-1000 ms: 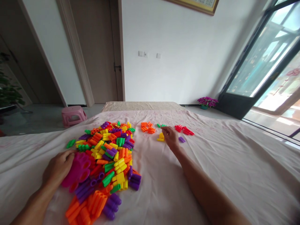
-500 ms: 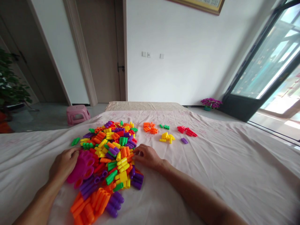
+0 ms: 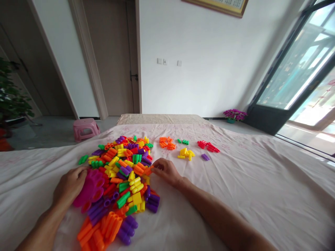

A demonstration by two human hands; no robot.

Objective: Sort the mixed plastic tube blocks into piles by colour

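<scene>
A large mixed pile of plastic pieces in orange, yellow, green, red and purple lies on the pink-white cloth. My left hand grips the edge of a magenta piece with round openings at the pile's left side. At the right edge of the pile, my right hand has its fingers pinched on an orange piece. Beyond that hand lie small single-colour groups: orange pieces, green pieces, yellow pieces, red pieces and a purple piece.
The cloth-covered surface spreads widely, with a beige covered surface behind it. A pink stool stands on the floor at the left, near a potted plant. Magenta flowers are by the glass door.
My right hand has an orange piece between its fingers, drawn slightly out from the pile's right edge. Nearby orange and yellow pieces have shifted. My left hand stays on the magenta piece.
</scene>
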